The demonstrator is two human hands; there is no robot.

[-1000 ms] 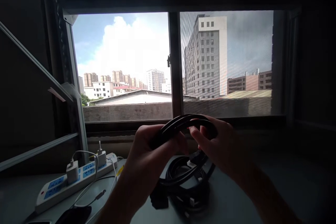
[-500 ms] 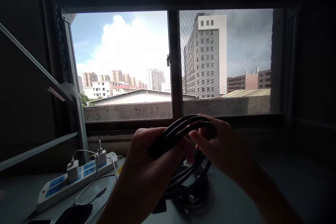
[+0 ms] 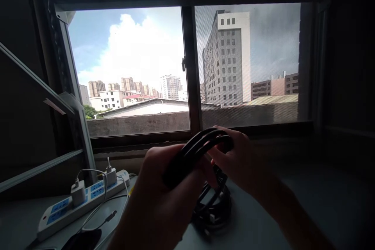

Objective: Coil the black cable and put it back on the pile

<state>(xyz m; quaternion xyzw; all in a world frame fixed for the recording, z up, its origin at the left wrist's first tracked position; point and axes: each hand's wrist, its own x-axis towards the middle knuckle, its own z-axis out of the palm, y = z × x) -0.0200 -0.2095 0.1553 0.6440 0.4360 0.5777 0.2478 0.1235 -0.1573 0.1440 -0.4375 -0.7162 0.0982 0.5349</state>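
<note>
A thick bundle of looped black cable is held up in front of the window. My left hand is wrapped round its near end, thumb along the side. Around the bundle's far right end, my right hand is closed, and some of its fingers are hidden behind the cable. Below and behind the hands, more coiled black cables with light metal plugs lie on the table.
A white power strip with blue sockets and two white chargers stands at the left. A white cable with a plug and a dark object lie near it. Metal frame bars cross the left side.
The view has shifted slightly, so the window and power strip sit further left. My right hand has come slightly closer to my left, its thumb now further behind the cable bundle.
</note>
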